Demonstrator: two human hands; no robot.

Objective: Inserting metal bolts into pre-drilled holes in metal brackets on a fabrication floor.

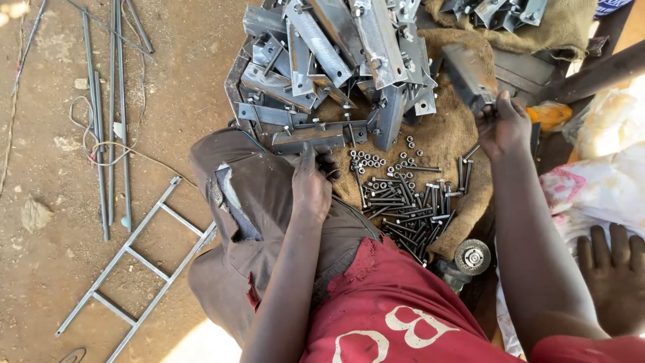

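Observation:
My right hand (pixel 502 125) is raised over the burlap and grips a dark steel bracket (pixel 469 72) by its lower end. My left hand (pixel 311 185) lies on my brown-trousered knee, fingertips against the end of a flat steel bracket (pixel 308 139) at the foot of a heap of similar brackets (pixel 336 54). Its fingers are curled, and I cannot tell whether they hold anything. Between my hands, loose bolts (pixel 403 208) and nuts (pixel 369 161) lie scattered on the burlap sack (pixel 457 128).
A grinder with a disc (pixel 472 257) sits by my right knee. Thin steel rods (pixel 107 121) and a ladder-like welded frame (pixel 134 259) lie on the dirt floor at left. White sacks (pixel 598 191) and a bare foot (pixel 615 272) are at right.

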